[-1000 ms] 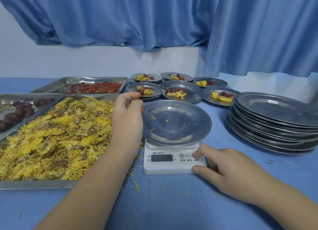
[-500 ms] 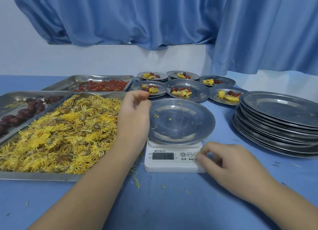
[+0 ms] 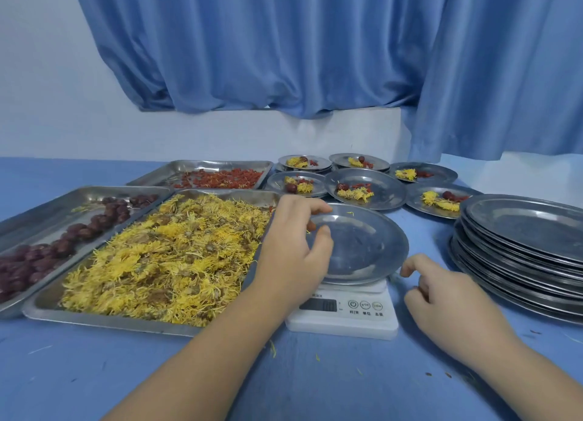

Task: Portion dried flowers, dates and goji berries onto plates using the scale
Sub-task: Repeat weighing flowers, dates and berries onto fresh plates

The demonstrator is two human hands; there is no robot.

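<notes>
A white digital scale [image 3: 344, 313] stands on the blue table with a nearly bare steel plate [image 3: 366, 247] on it. My left hand [image 3: 293, 250] covers the plate's left rim, its thumb lying on the inside and its fingers curled over the edge. My right hand [image 3: 441, 294] hovers just right of the scale, fingers loosely curled and holding nothing. To the left is a tray heaped with yellow dried flowers [image 3: 164, 256]. Dark red dates [image 3: 47, 256] fill a tray at the far left. Goji berries [image 3: 220, 179] lie in a tray behind.
Several filled plates [image 3: 356, 190] with flowers, a date and berries sit behind the scale. A tall stack of bare steel plates [image 3: 520, 241] stands at the right. Loose petals dot the table by the scale. A blue curtain hangs along the back wall.
My right hand has lifted off the scale's buttons and drawn to the right. My left hand has moved from beside the plate onto its left rim. The camera has tilted up slightly.
</notes>
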